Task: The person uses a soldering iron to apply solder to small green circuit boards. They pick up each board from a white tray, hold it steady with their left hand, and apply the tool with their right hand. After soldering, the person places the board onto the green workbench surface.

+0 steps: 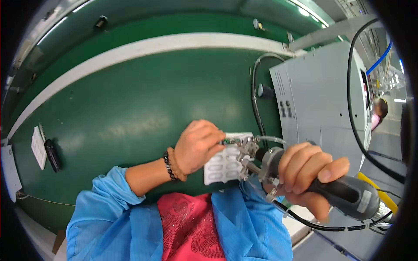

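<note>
My right hand (311, 176) is wrapped round the black grip of a power screwdriver (344, 191). Metal brackets and a clear tube sit at the tool's head, which points left over a white tray (215, 174) with rounded pockets. My left hand (198, 145) is closed at the far left edge of that tray. Its fingertips pinch a small piece with green on it (226, 141), just beside the tool's metal tip. The fingers and the tool head hide most of that piece, so I cannot tell its kind or whether the tip touches it.
A large grey machine cabinet (320, 95) stands to the right on the green table (130, 100). Black cables (257, 95) run beside it and behind the tool. Far left lie a white notepad (38, 148) and a black case (52, 155). A person (379, 111) is beyond the cabinet.
</note>
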Tool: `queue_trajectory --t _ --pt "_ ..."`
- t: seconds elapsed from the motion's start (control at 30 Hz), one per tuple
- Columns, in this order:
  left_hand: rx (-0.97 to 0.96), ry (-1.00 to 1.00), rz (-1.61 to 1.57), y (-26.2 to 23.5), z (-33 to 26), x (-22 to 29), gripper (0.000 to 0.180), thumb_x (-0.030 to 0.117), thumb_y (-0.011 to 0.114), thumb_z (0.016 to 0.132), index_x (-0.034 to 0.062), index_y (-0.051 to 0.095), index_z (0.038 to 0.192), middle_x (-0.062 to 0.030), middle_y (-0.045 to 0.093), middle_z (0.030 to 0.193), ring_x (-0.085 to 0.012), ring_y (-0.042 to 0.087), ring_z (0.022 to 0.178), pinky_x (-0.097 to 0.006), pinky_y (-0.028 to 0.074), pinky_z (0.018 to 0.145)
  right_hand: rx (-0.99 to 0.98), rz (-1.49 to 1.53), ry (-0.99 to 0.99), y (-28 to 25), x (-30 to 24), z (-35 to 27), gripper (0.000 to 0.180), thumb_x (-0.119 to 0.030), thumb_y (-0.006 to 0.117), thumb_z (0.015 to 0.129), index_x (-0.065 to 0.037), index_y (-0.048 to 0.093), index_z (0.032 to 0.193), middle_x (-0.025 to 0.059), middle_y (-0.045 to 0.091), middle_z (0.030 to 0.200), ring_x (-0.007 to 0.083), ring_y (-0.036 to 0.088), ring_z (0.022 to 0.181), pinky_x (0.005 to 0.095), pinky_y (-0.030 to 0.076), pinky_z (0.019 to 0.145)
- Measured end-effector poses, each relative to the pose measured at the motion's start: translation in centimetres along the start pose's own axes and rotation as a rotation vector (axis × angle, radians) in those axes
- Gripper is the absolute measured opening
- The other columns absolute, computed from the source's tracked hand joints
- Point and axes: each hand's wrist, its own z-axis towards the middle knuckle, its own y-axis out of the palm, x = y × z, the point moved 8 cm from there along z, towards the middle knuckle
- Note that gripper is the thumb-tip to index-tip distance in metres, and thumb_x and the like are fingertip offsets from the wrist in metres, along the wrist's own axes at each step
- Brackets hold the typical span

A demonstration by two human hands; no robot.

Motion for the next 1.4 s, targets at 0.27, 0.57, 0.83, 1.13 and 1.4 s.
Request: queue_trajectory --t 0.27,0.57,0.83,1.13,1.4 --pt "0.019 -0.041 -0.040 0.2 -0.1 -0.5 0.034 0.007 0.085 0.066 0.0031 0.071 0.097 -0.0081 0.070 0.095 -0.0274 0.065 0.095 -0.038 0.051 0.082 -0.016 -0.091 0.038 0.3 0.8 -0.2 0.059 -0.054 0.071 0.086 -0.006 0.046 0.111 -0.0001 0.056 0.068 0.0099 0.056 0.050 0.0216 0.046 0.043" --pt "-0.001 -0.056 -0.058 0.6 0.2 -0.8 0.036 0.004 0.084 0.063 0.0030 0.071 0.097 -0.0081 0.070 0.097 -0.0277 0.065 0.097 -0.039 0.051 0.085 -0.005 -0.050 0.078 0.5 2.0 -0.5 0.058 -0.053 0.072 0.084 -0.008 0.047 0.111 0.0001 0.056 0.069 0.0105 0.056 0.050 0.0223 0.045 0.043" --pt "0.005 -0.044 -0.059 0.4 0.2 -0.7 0.033 0.005 0.082 0.064 0.0035 0.070 0.095 -0.0084 0.070 0.097 -0.0290 0.064 0.096 -0.040 0.051 0.085 -0.090 -0.021 0.176 1.2 2.9 0.2 0.051 -0.043 0.077 0.084 -0.009 0.045 0.104 0.0005 0.056 0.069 0.0116 0.055 0.049 0.0246 0.045 0.044" --pt "0.004 -0.030 -0.082 0.7 -0.6 -0.9 0.027 0.009 0.079 0.071 0.0047 0.068 0.096 -0.0078 0.067 0.095 -0.0276 0.064 0.095 -0.040 0.051 0.086 0.130 0.140 0.156 0.8 4.0 0.2 0.042 -0.020 0.086 0.078 0.000 0.052 0.091 0.0067 0.057 0.056 0.0184 0.054 0.041 0.0309 0.047 0.041" --pt "0.005 0.005 -0.027 0.8 -1.1 -0.6 0.028 0.016 0.080 0.077 0.0042 0.070 0.100 -0.0066 0.069 0.100 -0.0257 0.064 0.099 -0.038 0.053 0.087 0.237 0.013 -0.235 -0.8 -3.2 -1.3 0.044 -0.031 0.073 0.091 -0.003 0.040 0.098 0.0016 0.050 0.056 0.0123 0.050 0.040 0.0273 0.044 0.034"
